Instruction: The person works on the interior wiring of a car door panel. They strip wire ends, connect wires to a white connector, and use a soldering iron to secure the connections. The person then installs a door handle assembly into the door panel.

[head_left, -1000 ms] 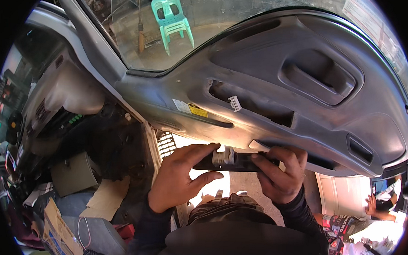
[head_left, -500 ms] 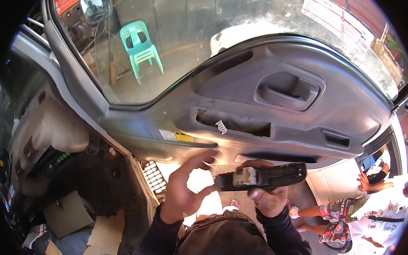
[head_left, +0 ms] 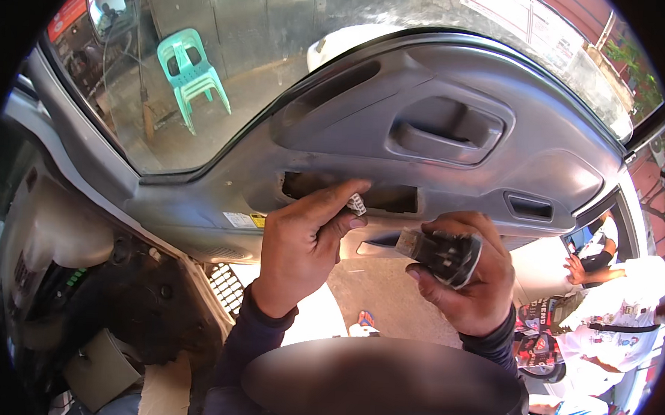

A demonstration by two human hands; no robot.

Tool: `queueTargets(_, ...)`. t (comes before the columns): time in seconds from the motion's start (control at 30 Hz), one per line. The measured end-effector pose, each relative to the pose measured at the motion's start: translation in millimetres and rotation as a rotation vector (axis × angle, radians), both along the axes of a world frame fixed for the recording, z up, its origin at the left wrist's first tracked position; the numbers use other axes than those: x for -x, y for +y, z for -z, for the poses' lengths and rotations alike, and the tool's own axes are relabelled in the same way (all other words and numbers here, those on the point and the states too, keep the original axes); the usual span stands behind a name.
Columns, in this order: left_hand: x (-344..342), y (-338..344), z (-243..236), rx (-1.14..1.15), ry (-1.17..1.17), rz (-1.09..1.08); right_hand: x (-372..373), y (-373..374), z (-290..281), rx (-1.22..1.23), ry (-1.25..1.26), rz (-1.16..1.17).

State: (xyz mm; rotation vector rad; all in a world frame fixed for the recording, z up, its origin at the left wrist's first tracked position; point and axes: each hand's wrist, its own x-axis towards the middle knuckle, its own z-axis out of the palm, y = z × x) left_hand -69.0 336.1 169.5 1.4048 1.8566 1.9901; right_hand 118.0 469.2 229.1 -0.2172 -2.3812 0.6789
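Note:
My left hand (head_left: 297, 245) is at the grey car door panel (head_left: 336, 144), thumb and forefinger closed around a small white wiring connector (head_left: 357, 204). The connector sits at the lower edge of a long rectangular opening (head_left: 395, 197) in the armrest; any wires behind it are hidden. My right hand (head_left: 479, 279) grips a black power window switch unit (head_left: 446, 257), its pale socket end turned left toward the connector. A gap separates the two parts.
The inside door handle (head_left: 445, 134) and a small pull recess (head_left: 529, 206) are on the panel. Beyond the window stands a green plastic chair (head_left: 189, 68). People, one in a white shirt (head_left: 628, 306), are at the right. Cardboard (head_left: 165, 390) lies in the car's footwell.
My left hand has moved up to the armrest opening and closed on the connector. My right hand has shifted right and turned the switch unit, so its socket end faces left.

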Motion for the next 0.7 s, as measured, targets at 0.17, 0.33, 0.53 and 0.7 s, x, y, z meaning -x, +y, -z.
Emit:
queueTargets(0.17,1,3,11,-0.047,-0.019,0.022,14,-16,-34,-0.603,-0.046,0.042)
queueTargets(0.33,-5,11,24,-0.248,-0.181,0.009,39,-31,-51,-0.933,-0.089,0.025)
queueTargets(0.53,0,11,34,-0.323,-0.14,0.104,54,-36,-54,-0.977,-0.176,0.026)
queueTargets(0.7,0,13,39,-0.375,-0.123,0.103,56,-44,-57,-0.99,-0.248,0.023)
